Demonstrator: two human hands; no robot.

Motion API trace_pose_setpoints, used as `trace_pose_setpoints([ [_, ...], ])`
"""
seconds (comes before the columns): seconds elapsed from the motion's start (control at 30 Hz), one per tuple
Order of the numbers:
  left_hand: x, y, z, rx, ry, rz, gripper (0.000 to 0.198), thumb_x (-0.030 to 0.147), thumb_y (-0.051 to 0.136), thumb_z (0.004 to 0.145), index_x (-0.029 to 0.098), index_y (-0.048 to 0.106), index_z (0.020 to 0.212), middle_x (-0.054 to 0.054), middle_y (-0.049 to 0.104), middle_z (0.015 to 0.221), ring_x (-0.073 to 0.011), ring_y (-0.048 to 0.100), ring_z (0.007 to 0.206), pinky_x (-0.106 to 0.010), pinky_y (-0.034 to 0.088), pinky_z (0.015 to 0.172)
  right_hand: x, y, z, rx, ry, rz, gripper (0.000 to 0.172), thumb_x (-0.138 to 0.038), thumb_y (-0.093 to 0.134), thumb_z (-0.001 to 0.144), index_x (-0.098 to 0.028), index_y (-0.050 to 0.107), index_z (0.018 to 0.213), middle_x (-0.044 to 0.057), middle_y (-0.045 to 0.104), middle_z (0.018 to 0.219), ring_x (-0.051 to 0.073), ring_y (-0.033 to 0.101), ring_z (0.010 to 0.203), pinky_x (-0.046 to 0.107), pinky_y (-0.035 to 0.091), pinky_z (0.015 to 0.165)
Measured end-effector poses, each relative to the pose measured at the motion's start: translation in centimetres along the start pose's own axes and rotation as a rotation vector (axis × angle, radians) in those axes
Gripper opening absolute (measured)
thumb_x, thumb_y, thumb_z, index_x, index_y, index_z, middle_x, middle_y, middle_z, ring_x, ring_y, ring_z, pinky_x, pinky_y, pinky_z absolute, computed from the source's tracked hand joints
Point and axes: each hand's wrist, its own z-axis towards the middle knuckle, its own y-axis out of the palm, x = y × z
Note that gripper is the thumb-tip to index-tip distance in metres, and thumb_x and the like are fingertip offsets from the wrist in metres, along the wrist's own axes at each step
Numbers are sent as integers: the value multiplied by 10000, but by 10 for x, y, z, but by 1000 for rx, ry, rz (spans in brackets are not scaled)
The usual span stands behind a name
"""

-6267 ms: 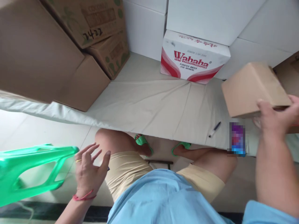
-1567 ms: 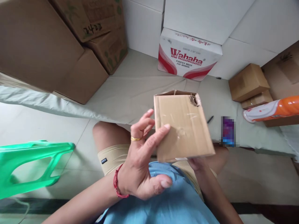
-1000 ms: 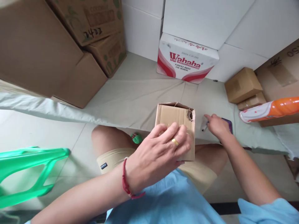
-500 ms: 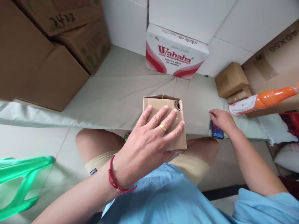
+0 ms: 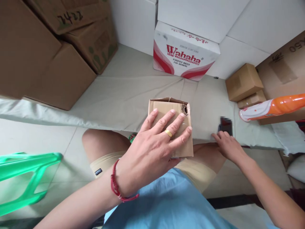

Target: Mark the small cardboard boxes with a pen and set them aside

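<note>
My left hand [image 5: 154, 149] holds a small brown cardboard box [image 5: 166, 105] above my lap. Its fingers are spread over the box's upper face and the thumb is tucked under it. The box has a torn corner at its far right. My right hand [image 5: 228, 148] rests at the near edge of the cloth-covered surface [image 5: 128, 101], just below a dark phone [image 5: 226, 125]. Its fingers are curled, and what they hold, if anything, is hidden.
A white and red Wahaha carton [image 5: 186, 54] stands at the back. Large brown cartons [image 5: 47, 63] are stacked at the left. Two small cartons [image 5: 243, 82] and an orange-white bottle [image 5: 271, 108] lie at the right. A green plastic stool [image 5: 23, 178] is on the floor at left.
My right hand let go of the box, reached to the pen and phone, then drew back to the surface's near edge. The pen no longer shows. My left hand now holds the box alone.
</note>
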Motion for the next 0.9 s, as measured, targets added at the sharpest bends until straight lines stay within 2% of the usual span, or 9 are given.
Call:
trace_pose_setpoints([
  [0.07,-1,1,0,8,-2,-9,787,547,881,860,249,630,1544,-113,520,1713,-404,488,1575,-640,282,1346,-9,8,-1,-2,17,-80,370,-112,601,973,-188,646,1332,125,631,1118,292,598,1049,353,435,743],
  [0.13,-1,1,1,5,2,-16,803,557,892,849,241,633,1541,-123,526,1707,-409,494,1568,-641,287,1343,-15,15,1,18,37,-103,326,-96,522,1017,-170,642,1311,123,626,1067,284,598,1014,352,424,722],
  [0.3,-1,-1,3,-13,4,-24,770,551,874,875,238,639,1538,-132,531,1702,-413,494,1565,-651,292,1339,-22,20,3,72,114,-116,440,-147,510,1036,-161,563,1473,151,637,1062,303,596,999,353,440,675],
  [0.4,-1,-2,3,-16,7,-24,750,545,866,885,239,643,1533,-137,532,1700,-412,497,1558,-651,293,1337,-22,18,1,71,175,-118,468,-123,487,1029,-177,565,1487,165,656,1075,305,608,973,351,440,658],
  [0.67,-2,-3,2,6,19,-42,673,521,855,906,244,678,1493,-141,662,1529,-390,531,1512,-632,281,1346,-19,17,-2,53,111,-74,236,-110,508,1019,-193,715,1096,144,713,1015,298,630,1019,347,415,728],
  [0.73,-2,-2,2,9,16,-40,672,526,853,907,248,677,1493,-143,666,1516,-389,530,1510,-629,281,1344,-19,14,-4,118,63,-42,231,-119,504,1025,-198,721,1035,134,717,966,286,629,981,347,422,743],
  [0.8,-2,-2,2,19,18,-42,689,533,859,901,243,673,1498,-147,661,1521,-393,532,1507,-635,284,1338,-21,8,-6,259,20,39,270,-156,463,1066,-193,726,1019,125,714,896,271,632,916,355,448,772],
  [0.87,-2,-1,2,22,17,-45,700,533,861,900,239,667,1505,-151,657,1528,-395,534,1506,-640,289,1333,-24,-6,-9,433,55,170,295,-271,449,1109,-192,714,1006,126,719,869,262,643,864,366,482,803],
  [0.9,-2,-1,2,22,15,-45,697,534,859,901,240,668,1504,-151,658,1527,-395,534,1506,-641,291,1332,-25,-15,-10,514,120,248,308,-353,462,1114,-198,696,987,132,721,871,262,652,848,372,495,807],
])
